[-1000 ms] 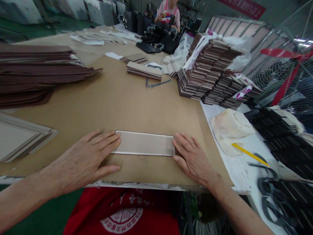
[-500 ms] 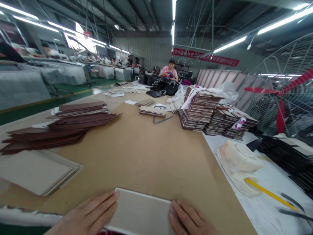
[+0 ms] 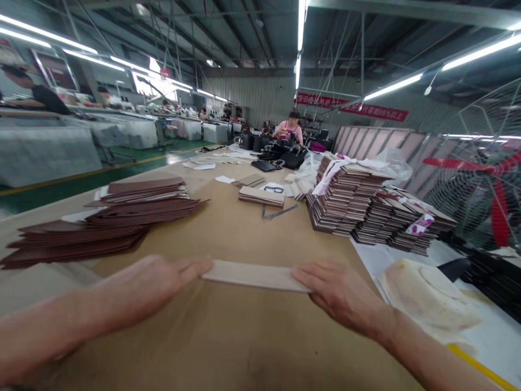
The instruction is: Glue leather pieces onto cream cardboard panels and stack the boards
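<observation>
A light beige flat panel (image 3: 252, 274) lies lengthwise between my hands, over the middle of the brown work table (image 3: 228, 336). Its left end is gripped by my left hand (image 3: 163, 282), fingers together along the edge. My right hand (image 3: 340, 288) has closed on the other end in the same way. From here the panel looks like a narrow strip, seen at a low angle. Whether it touches the table I cannot tell. Past my left forearm lie beige sheets (image 3: 44, 277), partly covered and blurred.
Dark brown leather-like pieces (image 3: 118, 225) are piled on the left. Tall stacks of brown-edged panels (image 3: 345, 198) stand on the right, near a fan (image 3: 499, 206). Farther ahead are a small panel stack (image 3: 260, 196), scissors (image 3: 273, 189) and black bags (image 3: 280, 155). A person (image 3: 288, 127) works at the far end.
Both hands have moved forward, away from me, carrying the panel from the table's near edge. It now appears much narrower. The camera view has shifted slightly left and up.
</observation>
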Available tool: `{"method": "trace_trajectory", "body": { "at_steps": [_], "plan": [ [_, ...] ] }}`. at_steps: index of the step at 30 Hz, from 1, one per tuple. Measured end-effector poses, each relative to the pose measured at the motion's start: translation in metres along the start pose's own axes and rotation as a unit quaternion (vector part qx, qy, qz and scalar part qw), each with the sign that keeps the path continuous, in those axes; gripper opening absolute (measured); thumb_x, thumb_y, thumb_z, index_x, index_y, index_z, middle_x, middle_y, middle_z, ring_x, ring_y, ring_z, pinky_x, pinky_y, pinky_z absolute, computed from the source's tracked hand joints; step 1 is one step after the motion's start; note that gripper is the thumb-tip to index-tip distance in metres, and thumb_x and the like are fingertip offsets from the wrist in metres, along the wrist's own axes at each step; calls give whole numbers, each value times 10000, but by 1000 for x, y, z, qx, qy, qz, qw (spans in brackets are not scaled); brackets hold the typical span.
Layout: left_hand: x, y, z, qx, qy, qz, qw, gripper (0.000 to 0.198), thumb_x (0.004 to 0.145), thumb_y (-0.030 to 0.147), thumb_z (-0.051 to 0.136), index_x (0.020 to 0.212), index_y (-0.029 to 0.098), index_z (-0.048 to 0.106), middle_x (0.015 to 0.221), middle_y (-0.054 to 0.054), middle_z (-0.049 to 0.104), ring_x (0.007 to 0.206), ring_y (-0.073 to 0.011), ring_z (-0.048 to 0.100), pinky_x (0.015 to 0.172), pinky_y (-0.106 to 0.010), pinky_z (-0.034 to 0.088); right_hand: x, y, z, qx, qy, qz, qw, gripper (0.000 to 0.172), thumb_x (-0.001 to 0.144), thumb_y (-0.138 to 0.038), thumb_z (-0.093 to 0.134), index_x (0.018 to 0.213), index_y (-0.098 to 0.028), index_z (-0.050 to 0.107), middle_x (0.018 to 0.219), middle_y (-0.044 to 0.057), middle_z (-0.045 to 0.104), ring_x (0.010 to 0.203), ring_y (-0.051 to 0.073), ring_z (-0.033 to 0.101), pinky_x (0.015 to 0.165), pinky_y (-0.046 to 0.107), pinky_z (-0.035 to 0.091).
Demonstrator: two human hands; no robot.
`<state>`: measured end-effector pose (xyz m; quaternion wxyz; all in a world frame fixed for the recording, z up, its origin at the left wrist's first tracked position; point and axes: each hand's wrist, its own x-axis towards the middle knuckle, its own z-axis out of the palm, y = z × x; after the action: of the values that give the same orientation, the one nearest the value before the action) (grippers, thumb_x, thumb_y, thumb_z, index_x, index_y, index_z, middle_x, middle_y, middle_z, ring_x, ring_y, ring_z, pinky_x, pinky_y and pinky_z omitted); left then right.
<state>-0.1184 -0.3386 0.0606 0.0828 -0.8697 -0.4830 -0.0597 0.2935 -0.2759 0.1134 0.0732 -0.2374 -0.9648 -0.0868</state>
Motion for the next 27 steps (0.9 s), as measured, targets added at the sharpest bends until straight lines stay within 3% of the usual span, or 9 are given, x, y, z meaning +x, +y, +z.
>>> {"method": "trace_trajectory", "body": {
  "at_steps": [3, 7, 12, 16, 20, 23, 27],
  "plan": [
    [95, -63, -7, 33, -17, -5, 999, 652, 838, -1, 359, 1424, 217, 542, 1386, -90, 624, 1150, -230, 676, 963, -355, 561, 60, 77, 27, -24, 34, 38, 998, 393, 955, -159, 494, 1333, -186, 600, 1300, 105, 686, 1157, 230, 654, 992, 398, 532],
    [207, -132, 13, 28, 11, -78, 996, 525, 904, 53, 393, 1376, 191, 579, 1333, -123, 651, 1163, -262, 658, 1022, -387, 506, 138, 168, 65, -67, 28, 124, 990, 405, 985, -169, 470, 1379, -180, 562, 1441, 104, 588, 1249, 239, 601, 1008, 356, 506],
    [294, -182, 59, 13, 54, -123, 991, 478, 912, 47, 372, 1321, 146, 598, 1332, -147, 637, 1244, -263, 594, 1084, -379, 437, 201, 239, 104, -85, 38, 172, 981, 407, 1010, -120, 380, 1393, -146, 514, 1443, 155, 563, 1225, 273, 601, 972, 383, 499],
    [328, -200, 100, -19, 64, -142, 988, 449, 870, 46, 424, 1265, 135, 620, 1301, -150, 650, 1227, -264, 599, 1070, -361, 445, 219, 268, 133, -83, 23, 184, 979, 392, 1018, -98, 351, 1372, -148, 514, 1420, 171, 565, 1190, 257, 609, 945, 353, 493],
    [338, -205, 132, -67, 63, -143, 985, 434, 848, 66, 475, 1248, 146, 625, 1311, -130, 649, 1237, -259, 586, 1087, -342, 430, 221, 277, 156, -65, 5, 182, 981, 384, 1013, -73, 339, 1342, -127, 530, 1384, 178, 579, 1197, 249, 595, 959, 334, 473],
    [336, -207, 142, -108, 72, -152, 980, 418, 850, 75, 490, 1241, 129, 627, 1342, -141, 628, 1268, -270, 559, 1114, -352, 403, 218, 275, 165, -40, -4, 180, 983, 393, 996, -43, 346, 1325, -119, 545, 1379, 177, 577, 1217, 233, 578, 1002, 328, 447],
    [333, -210, 137, -177, 99, -167, 965, 328, 909, 154, 560, 1226, 153, 641, 1360, -116, 612, 1288, -262, 537, 1124, -386, 404, 216, 275, 168, -1, 5, 207, 978, 441, 952, -25, 394, 1352, -134, 547, 1416, 157, 560, 1298, 234, 518, 1086, 338, 387]
  ]
}}
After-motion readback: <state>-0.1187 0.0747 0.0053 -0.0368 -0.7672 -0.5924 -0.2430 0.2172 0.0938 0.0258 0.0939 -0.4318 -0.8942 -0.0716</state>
